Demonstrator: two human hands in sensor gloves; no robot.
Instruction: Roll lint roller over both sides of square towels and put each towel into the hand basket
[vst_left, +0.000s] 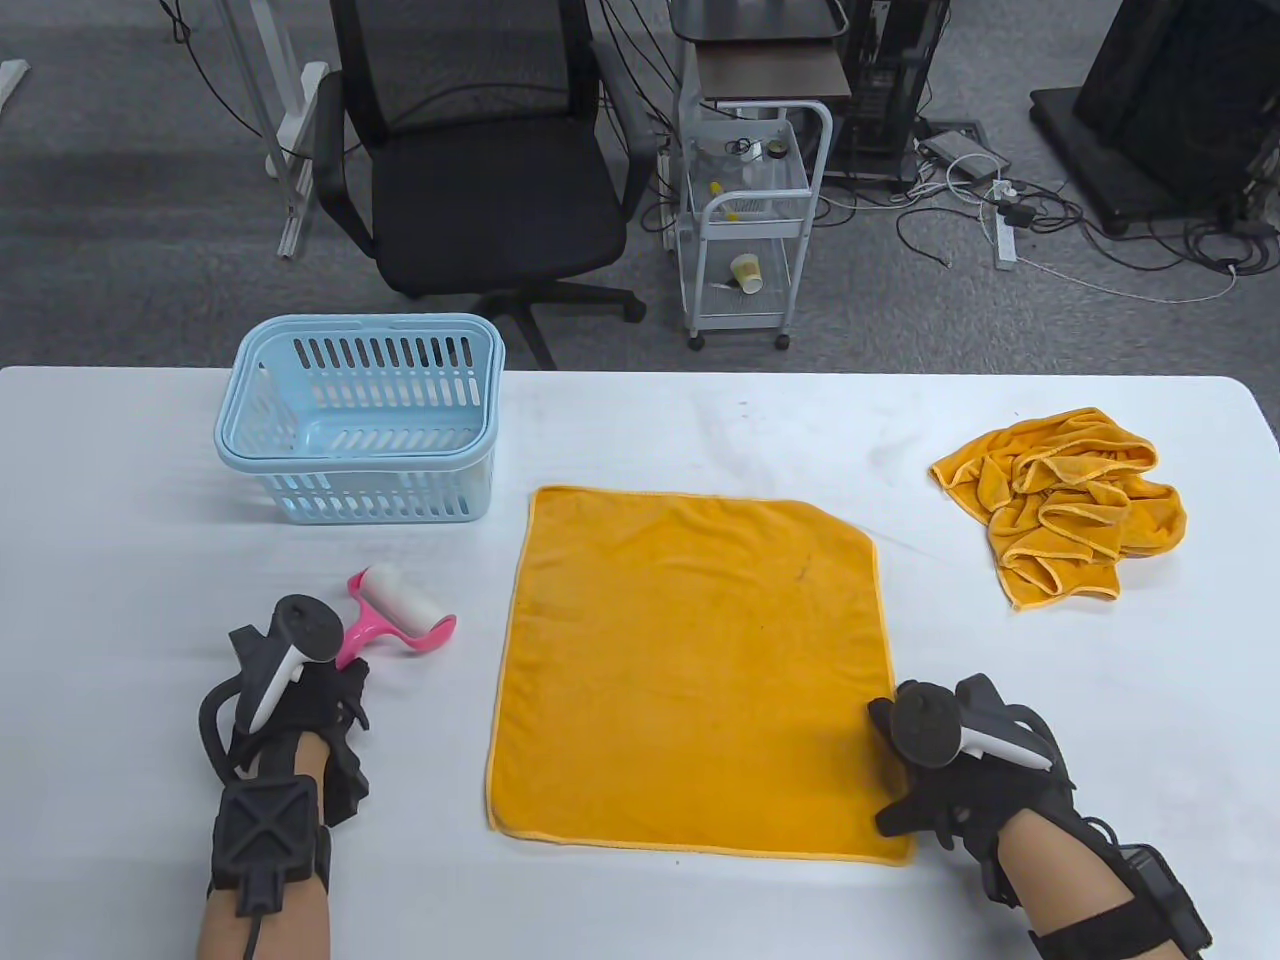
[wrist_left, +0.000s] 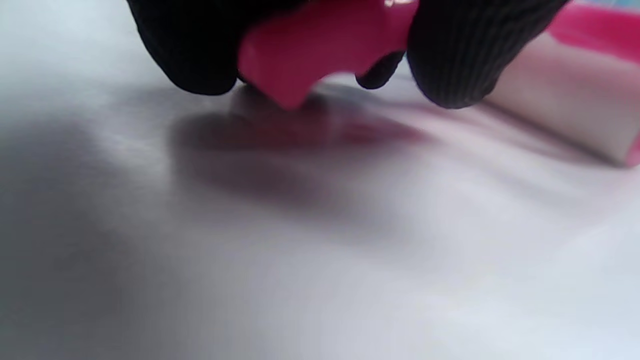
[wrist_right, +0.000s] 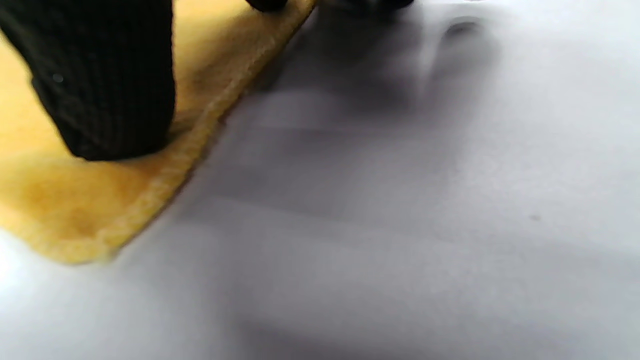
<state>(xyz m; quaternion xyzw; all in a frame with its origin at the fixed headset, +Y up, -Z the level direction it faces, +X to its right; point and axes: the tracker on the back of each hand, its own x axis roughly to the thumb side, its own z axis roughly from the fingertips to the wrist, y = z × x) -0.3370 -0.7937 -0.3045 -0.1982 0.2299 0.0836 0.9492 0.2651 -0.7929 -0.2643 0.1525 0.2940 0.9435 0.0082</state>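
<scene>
An orange square towel (vst_left: 690, 670) lies spread flat in the middle of the white table. My right hand (vst_left: 950, 770) presses its near right corner (wrist_right: 90, 220) down with straight fingers (wrist_right: 110, 85). A pink lint roller (vst_left: 395, 615) with a white roll lies left of the towel. My left hand (vst_left: 300, 700) grips its pink handle (wrist_left: 320, 50), fingers curled round it, the roll (wrist_left: 565, 100) resting on the table. A light blue hand basket (vst_left: 360, 420) stands at the back left and holds nothing I can see. A crumpled orange towel (vst_left: 1070, 505) lies at the right.
The table's far edge runs behind the basket. Beyond it stand a black office chair (vst_left: 480, 170) and a small white cart (vst_left: 750, 220), with cables on the floor.
</scene>
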